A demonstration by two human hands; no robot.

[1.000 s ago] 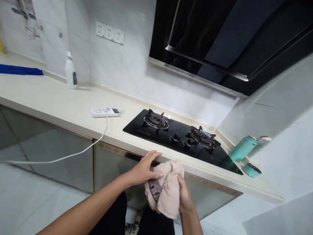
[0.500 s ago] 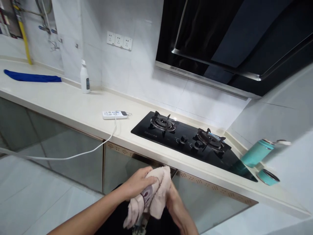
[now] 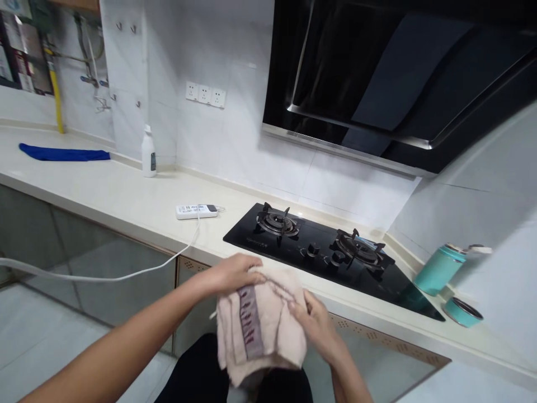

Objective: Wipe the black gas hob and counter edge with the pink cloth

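Note:
A folded beige towel (image 3: pixel 268 324) with a grey patterned band hangs between my two hands, in front of the counter's edge. My left hand (image 3: pixel 239 273) grips its upper left part, thumb on top. At the right side, my right hand (image 3: pixel 314 322) holds the towel's edge, its thumb on the near face and the other fingers mostly hidden behind. Just beyond the towel is the black gas stove (image 3: pixel 289 246) with two burners, set into the pale counter (image 3: pixel 138 204).
A white power strip (image 3: pixel 196 211) lies left of the stove, its cable (image 3: pixel 121 277) hanging past the counter front. Farther left are a white spray bottle (image 3: pixel 148 152) and a blue cloth (image 3: pixel 65 153). A teal bottle (image 3: pixel 439 270) and teal cup (image 3: pixel 463 312) stand at right, below the range hood (image 3: pixel 377 84).
The towel has gone from a bunched bundle to a wider, flatter fold, and both hands have risen with it. My right hand's thumb now shows on the near face. The view has tilted up slightly.

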